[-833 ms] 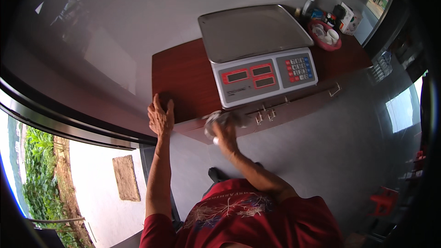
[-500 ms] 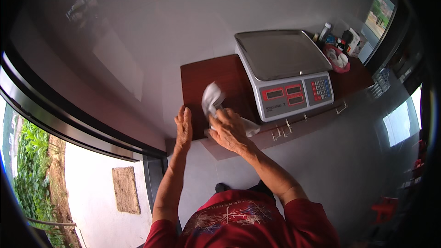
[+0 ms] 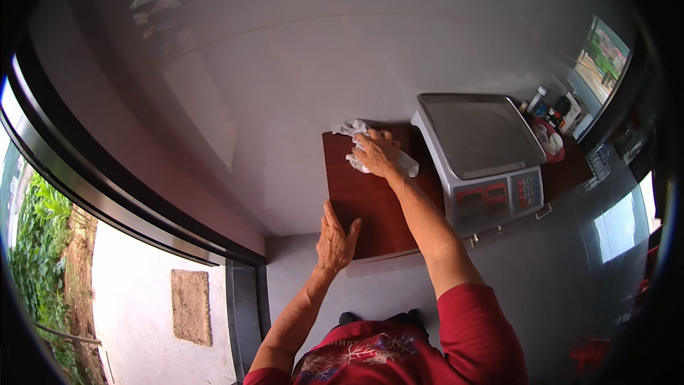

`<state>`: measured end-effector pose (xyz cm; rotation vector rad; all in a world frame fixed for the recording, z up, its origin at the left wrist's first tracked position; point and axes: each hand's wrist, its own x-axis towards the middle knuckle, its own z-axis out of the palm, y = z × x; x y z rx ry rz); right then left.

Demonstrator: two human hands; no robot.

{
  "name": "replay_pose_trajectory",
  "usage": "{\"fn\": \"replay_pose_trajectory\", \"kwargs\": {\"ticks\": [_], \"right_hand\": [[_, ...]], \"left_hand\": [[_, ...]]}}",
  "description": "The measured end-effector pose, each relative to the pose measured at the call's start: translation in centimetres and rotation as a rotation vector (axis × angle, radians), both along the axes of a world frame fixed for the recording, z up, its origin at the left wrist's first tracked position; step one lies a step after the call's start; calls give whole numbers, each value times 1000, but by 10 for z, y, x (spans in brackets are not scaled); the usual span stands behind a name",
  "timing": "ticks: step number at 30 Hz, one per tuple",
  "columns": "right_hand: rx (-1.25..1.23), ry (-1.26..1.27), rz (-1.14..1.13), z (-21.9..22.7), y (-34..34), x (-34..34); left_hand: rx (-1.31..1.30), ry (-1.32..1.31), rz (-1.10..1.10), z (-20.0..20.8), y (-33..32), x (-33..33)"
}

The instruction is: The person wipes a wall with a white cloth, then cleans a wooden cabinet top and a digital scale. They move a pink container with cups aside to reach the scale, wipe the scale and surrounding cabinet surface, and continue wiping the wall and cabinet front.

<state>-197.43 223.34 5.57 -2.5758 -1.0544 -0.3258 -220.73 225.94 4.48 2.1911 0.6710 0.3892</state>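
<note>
My right hand (image 3: pixel 378 154) presses a crumpled white cloth (image 3: pixel 352 127) onto the dark red wooden top (image 3: pixel 370 217) of a cabinet, near its back edge by the wall. Its fingers are bent over the cloth, and folds stick out on both sides. My left hand (image 3: pixel 336 241) is open at the front left corner of that top, thumb apart from the fingers, holding nothing. To the right of my right hand stands a white and grey weighing scale (image 3: pixel 481 135) with a flat metal pan, display windows and a keypad.
Beyond the scale, a pink basket (image 3: pixel 555 144) with white items stands among bottles and small boxes. A grey wall (image 3: pixel 285 85) rises behind the cabinet. Small metal handles (image 3: pixel 543 211) jut from its front. At the left, a doorway opens onto pale ground with a brown mat (image 3: pixel 191 307).
My right hand has slid the cloth away from me, from the front part of the wooden top to its back edge. The view has shifted, and the left hand stays near the left side.
</note>
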Motion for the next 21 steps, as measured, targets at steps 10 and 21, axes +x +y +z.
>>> {"fn": "replay_pose_trajectory", "kwargs": {"ticks": [10,21], "right_hand": [[-38,-98,335,0,45,-46],[-11,-128,544,1,-51,-153]], "left_hand": [[-137,-75,26,-2,1,1],[96,-568,224,-14,-4,-13]]}}
